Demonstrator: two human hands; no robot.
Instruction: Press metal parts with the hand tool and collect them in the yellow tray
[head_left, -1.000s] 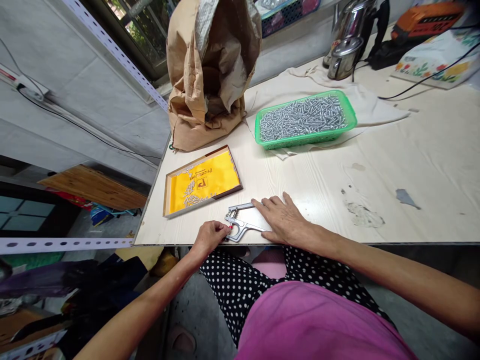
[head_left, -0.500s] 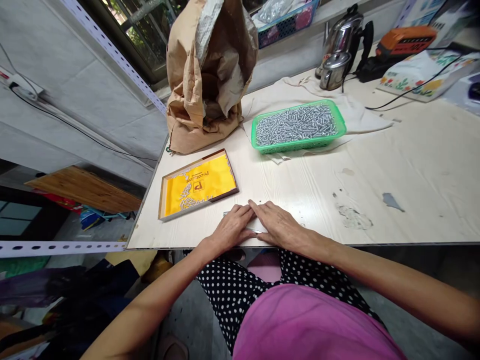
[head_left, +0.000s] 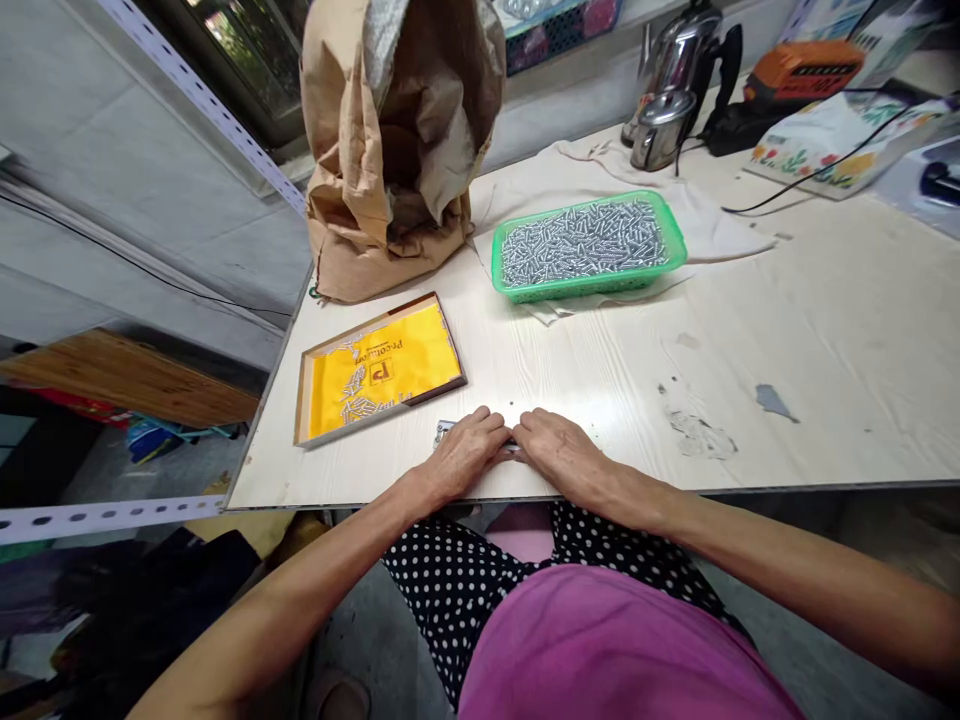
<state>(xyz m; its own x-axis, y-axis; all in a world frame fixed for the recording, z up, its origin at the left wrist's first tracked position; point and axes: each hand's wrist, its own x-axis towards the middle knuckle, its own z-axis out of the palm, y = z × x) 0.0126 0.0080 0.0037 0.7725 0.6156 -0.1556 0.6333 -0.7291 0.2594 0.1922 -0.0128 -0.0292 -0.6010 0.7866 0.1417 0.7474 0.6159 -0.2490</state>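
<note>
Close to the table's front edge, my left hand and my right hand face each other, fingers curled and nearly touching. Both are closed on a narrow silver metal piece, of which a little shows between the fingertips. Its perforated-looking end sticks out beyond my left hand; most of it is hidden under the hands, so its exact kind does not show. Left of the hands lies a shallow box with a yellow lining. Small silver screw-like pieces are scattered in it.
Behind the hands stands a green basket filled with small silver screws. A big brown paper bag is at the back left. Farther right are a metal kettle, a small lidded metal pot and an orange-black device.
My fingers have curled in more tightly around the metal piece, and its left end shows more. The whole view has shifted slightly, with the tabletop things now farther left.
</note>
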